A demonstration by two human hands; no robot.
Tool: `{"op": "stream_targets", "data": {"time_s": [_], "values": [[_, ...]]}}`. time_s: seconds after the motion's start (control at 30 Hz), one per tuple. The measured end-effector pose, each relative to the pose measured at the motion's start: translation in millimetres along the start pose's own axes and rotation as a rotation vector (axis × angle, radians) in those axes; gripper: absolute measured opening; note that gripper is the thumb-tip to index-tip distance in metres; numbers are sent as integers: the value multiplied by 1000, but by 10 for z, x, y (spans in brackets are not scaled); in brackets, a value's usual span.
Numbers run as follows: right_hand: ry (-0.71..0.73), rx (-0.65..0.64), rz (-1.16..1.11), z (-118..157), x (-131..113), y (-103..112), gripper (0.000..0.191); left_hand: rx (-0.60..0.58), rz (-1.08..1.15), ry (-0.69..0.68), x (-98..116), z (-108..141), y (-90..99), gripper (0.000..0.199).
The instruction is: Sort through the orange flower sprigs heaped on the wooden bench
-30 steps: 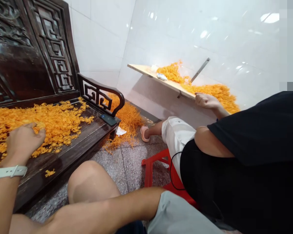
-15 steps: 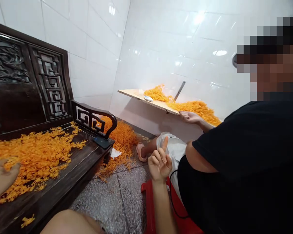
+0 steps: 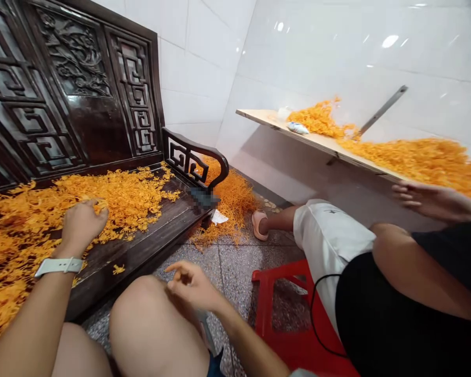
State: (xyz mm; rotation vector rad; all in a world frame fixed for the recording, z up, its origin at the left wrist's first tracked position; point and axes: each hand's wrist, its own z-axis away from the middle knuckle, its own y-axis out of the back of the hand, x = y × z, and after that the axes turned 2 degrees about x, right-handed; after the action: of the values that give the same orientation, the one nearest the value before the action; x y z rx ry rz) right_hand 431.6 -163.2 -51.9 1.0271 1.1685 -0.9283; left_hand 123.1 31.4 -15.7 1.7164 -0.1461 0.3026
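Note:
Orange, tangled pieces (image 3: 129, 193) lie spread over the seat of a dark carved wooden bench (image 3: 172, 222). On top of this layer rests my left hand (image 3: 84, 222), wearing a pale watch (image 3: 60, 266); its fingers curl into the orange pieces, and what they grip is hard to make out. Above my knee (image 3: 141, 303) hangs my right hand (image 3: 192, 285), fingers bent and partly apart, with nothing visible in it. A small orange piece (image 3: 118, 269) lies alone near the bench's front edge.
Beside me on the right sits a person in white shorts (image 3: 325, 230), near a red stool (image 3: 265, 303). That person's hand (image 3: 435, 199) is by a wall shelf (image 3: 259, 116) holding more orange pieces. Another orange heap (image 3: 235, 193) lies on the floor past the bench's armrest (image 3: 220, 162).
The view has turned left and down. My right hand, earlier raised with a finger pointing up, has dropped to above my knee. My left hand and its watch now show more fully over the bench.

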Motion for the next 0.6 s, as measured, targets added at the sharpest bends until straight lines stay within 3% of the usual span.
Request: {"op": "stream_targets", "data": {"time_s": [0.1, 0.2, 0.33, 0.43, 0.5, 0.6], "values": [[60, 102, 105, 28, 125, -326, 27, 18, 16, -24, 53, -9, -39, 69], [44, 249, 101, 114, 237, -440, 23, 49, 10, -32, 93, -19, -82, 68], [-81, 283, 107, 451, 563, -299, 26, 73, -1, -58, 68, -33, -126, 67], [-184, 183, 294, 815, 769, -87, 42, 69, 23, -48, 0, -58, -156, 66], [-201, 101, 446, 1027, 757, 46, 47, 74, 22, -27, -48, -82, -183, 67], [-173, 88, 551, 1263, 533, 169, 37, 66, 24, -15, -101, -115, -224, 71]]}}
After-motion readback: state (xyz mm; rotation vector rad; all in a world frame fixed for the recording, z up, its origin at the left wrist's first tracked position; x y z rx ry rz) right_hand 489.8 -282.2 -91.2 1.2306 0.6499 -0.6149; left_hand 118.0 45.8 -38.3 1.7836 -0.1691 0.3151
